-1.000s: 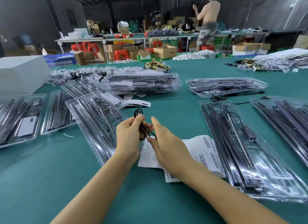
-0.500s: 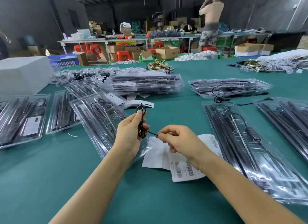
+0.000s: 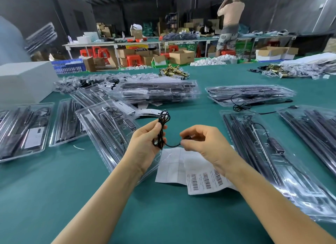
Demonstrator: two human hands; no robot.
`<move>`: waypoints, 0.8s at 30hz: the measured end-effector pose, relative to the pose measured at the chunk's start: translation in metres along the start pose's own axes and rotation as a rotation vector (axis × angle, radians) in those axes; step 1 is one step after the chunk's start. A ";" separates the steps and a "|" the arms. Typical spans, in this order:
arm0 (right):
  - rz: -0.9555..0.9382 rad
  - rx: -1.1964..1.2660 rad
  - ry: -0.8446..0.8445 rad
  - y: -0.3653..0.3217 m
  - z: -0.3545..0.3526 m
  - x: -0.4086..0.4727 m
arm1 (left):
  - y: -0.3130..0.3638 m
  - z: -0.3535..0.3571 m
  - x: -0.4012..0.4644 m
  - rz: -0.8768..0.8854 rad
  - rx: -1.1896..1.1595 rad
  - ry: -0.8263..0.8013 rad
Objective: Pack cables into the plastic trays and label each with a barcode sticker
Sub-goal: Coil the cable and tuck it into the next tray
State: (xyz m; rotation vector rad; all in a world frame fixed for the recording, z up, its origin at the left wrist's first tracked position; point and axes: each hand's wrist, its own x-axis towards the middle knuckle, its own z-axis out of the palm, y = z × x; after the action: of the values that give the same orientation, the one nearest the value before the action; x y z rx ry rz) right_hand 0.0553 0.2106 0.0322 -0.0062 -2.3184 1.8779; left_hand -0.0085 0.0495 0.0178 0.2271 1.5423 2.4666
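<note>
A thin black cable (image 3: 162, 124), coiled into a small bundle, is held upright in my left hand (image 3: 145, 147) above the green table. My right hand (image 3: 205, 143) pinches the cable's loose end, which runs in a short arc between the two hands. Under the hands lies a sheet of barcode stickers (image 3: 205, 180) on white backing paper. A clear plastic tray (image 3: 107, 133) with black bars and a cable lies just left of my left hand. Another long tray (image 3: 269, 163) lies to the right of my right hand.
More filled clear trays lie at the left (image 3: 23, 131), the far right (image 3: 312, 129) and in stacks further back (image 3: 160, 93). A loose black cable (image 3: 241, 106) lies by the back right stack. A white box (image 3: 23, 80) stands at the left edge. Two people are at a bench beyond.
The hands have drawn apart a little: my right hand has moved right, pulling the cable's end out from the coil. The coil has stayed in my left hand, raised slightly.
</note>
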 end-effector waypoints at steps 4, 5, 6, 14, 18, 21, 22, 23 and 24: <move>-0.028 0.158 -0.053 -0.003 -0.005 0.001 | 0.000 -0.001 0.000 -0.001 0.040 -0.006; -0.049 0.173 -0.062 -0.003 -0.005 0.001 | 0.000 -0.001 -0.001 -0.001 0.054 -0.010; -0.071 0.175 -0.068 -0.003 -0.005 0.002 | 0.001 -0.001 -0.001 -0.001 0.066 -0.012; -0.318 -0.137 0.061 0.003 0.000 0.003 | -0.001 0.005 -0.006 0.019 0.174 -0.043; -0.390 -0.262 0.126 0.007 -0.002 0.006 | -0.001 0.005 -0.006 0.018 0.211 -0.016; -0.383 -0.252 0.101 0.011 -0.001 0.007 | -0.002 0.006 -0.008 0.041 0.260 -0.037; -0.372 -0.242 0.099 0.013 0.000 0.008 | -0.001 0.006 -0.008 0.040 0.263 -0.040; -0.358 -0.225 0.098 0.015 0.001 0.008 | -0.001 0.005 -0.008 0.037 0.268 -0.045; -0.344 -0.203 0.095 0.016 0.002 0.008 | -0.001 0.005 -0.008 0.036 0.280 -0.054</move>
State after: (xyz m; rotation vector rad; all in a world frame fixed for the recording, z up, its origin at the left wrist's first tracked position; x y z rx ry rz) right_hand 0.0457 0.2132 0.0176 0.2567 -2.2624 1.4448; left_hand 0.0008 0.0521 0.0188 0.3669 1.8721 2.2419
